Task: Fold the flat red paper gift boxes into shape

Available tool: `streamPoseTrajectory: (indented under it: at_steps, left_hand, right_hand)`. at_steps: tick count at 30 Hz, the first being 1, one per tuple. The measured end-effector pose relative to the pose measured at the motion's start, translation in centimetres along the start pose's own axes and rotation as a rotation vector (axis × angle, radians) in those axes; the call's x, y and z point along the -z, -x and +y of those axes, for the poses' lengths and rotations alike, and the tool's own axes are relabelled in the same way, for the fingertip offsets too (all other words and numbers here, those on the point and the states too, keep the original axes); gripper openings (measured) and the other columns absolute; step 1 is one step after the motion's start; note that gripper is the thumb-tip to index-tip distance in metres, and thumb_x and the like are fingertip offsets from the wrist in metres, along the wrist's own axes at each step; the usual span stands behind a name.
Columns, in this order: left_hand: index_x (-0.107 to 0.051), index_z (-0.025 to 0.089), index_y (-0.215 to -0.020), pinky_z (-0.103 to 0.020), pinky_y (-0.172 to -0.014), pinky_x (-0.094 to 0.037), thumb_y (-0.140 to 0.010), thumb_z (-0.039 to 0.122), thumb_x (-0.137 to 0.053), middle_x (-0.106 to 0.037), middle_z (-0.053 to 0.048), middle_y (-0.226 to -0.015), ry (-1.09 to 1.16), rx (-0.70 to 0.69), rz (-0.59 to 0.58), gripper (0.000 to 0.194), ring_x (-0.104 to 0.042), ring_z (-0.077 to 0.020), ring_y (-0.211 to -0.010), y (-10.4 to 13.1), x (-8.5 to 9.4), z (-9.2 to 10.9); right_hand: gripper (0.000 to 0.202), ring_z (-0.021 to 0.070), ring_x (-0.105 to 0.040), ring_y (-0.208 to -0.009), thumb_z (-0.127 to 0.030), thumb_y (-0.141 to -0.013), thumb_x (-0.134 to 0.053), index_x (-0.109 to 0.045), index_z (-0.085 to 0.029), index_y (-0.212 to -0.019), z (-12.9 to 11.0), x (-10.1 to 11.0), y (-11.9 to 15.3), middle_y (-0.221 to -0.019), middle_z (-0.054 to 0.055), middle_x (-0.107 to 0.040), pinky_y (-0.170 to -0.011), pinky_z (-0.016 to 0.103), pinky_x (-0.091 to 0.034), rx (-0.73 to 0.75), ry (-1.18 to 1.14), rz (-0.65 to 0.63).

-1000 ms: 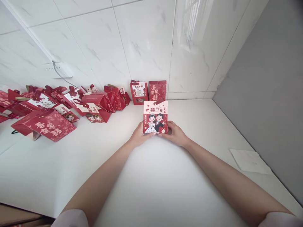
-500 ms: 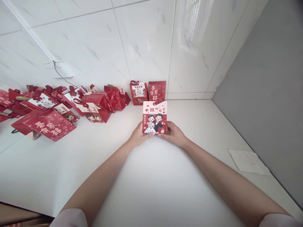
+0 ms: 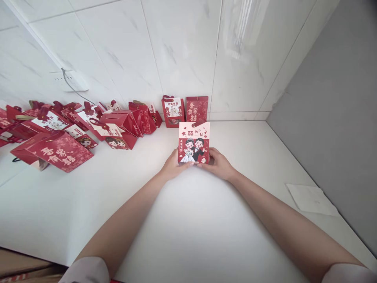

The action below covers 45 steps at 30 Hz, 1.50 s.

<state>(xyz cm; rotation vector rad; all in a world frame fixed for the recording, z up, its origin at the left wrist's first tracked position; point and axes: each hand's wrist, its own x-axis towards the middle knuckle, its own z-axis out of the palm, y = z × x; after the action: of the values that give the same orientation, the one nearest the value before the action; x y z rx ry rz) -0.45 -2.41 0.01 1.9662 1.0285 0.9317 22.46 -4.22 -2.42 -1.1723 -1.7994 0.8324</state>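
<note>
A red and pink gift box (image 3: 194, 143) with a cartoon couple on its front stands upright between my two hands. My left hand (image 3: 174, 164) grips its left side, thumb along the lower front edge. On the right side, my right hand (image 3: 218, 163) holds it the same way, fingers partly hidden behind. Just behind it, against the wall, stand a red box with a white label (image 3: 173, 113) and a plain red box with pale lettering (image 3: 197, 109).
Many red gift boxes lie and stand in a cluster at the left, among them a tilted red box (image 3: 63, 152). A white paper sheet (image 3: 312, 199) lies at the right edge of the white table (image 3: 188, 236). A socket with a cable (image 3: 70, 81) is on the tiled wall.
The view has shifted slightly, so most things appear a little higher. Both hands keep their hold on the box, which looks slightly larger.
</note>
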Motion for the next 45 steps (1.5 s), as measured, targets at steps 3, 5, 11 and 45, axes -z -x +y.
streamPoseTrajectory:
  at_steps: [3,5,11,45]
  left_hand:
    - [-0.049,0.022,-0.132,-0.044,-0.098,-0.049,-0.078,0.046,-0.073,-0.061,-0.011,-0.128,0.009,0.014,0.003,0.063,-0.06,-0.0302,-0.116,0.0,0.0,-0.1]
    - [-0.048,0.022,-0.133,-0.044,-0.097,-0.05,-0.078,0.045,-0.074,-0.061,-0.011,-0.129,0.015,0.041,0.004,0.066,-0.059,-0.0308,-0.117,0.1,0.0,-0.3]
    - [-0.048,0.022,-0.133,-0.045,-0.098,-0.049,-0.077,0.044,-0.075,-0.062,-0.011,-0.128,0.026,0.036,0.006,0.066,-0.06,-0.0311,-0.116,0.1,0.1,-0.4]
    - [-0.06,0.021,-0.105,-0.028,-0.07,-0.049,-0.091,0.045,-0.056,-0.06,-0.002,-0.087,0.037,0.018,0.156,0.029,-0.057,-0.0149,-0.076,0.2,0.4,-0.8]
  right_hand:
    - [0.048,0.0245,-0.059,-0.108,-0.049,-0.076,-0.074,-0.064,-0.023,-0.115,-0.1,0.0,0.0,-0.122,0.009,-0.056,-0.094,0.039,-0.05,0.003,0.001,-0.005]
    - [0.049,0.0249,-0.059,-0.108,-0.049,-0.076,-0.074,-0.064,-0.023,-0.116,-0.2,0.0,0.0,-0.122,0.009,-0.057,-0.094,0.039,-0.051,0.008,0.001,-0.003]
    - [0.048,0.0243,-0.06,-0.11,-0.049,-0.076,-0.074,-0.064,-0.023,-0.115,-0.2,-0.1,0.0,-0.123,0.009,-0.056,-0.095,0.039,-0.051,0.006,-0.012,-0.002]
    - [0.059,0.0204,-0.063,-0.092,-0.053,-0.091,-0.054,-0.038,-0.025,-0.14,-0.2,0.0,-0.3,-0.13,0.012,-0.053,-0.084,0.04,-0.055,-0.078,-0.231,0.26]
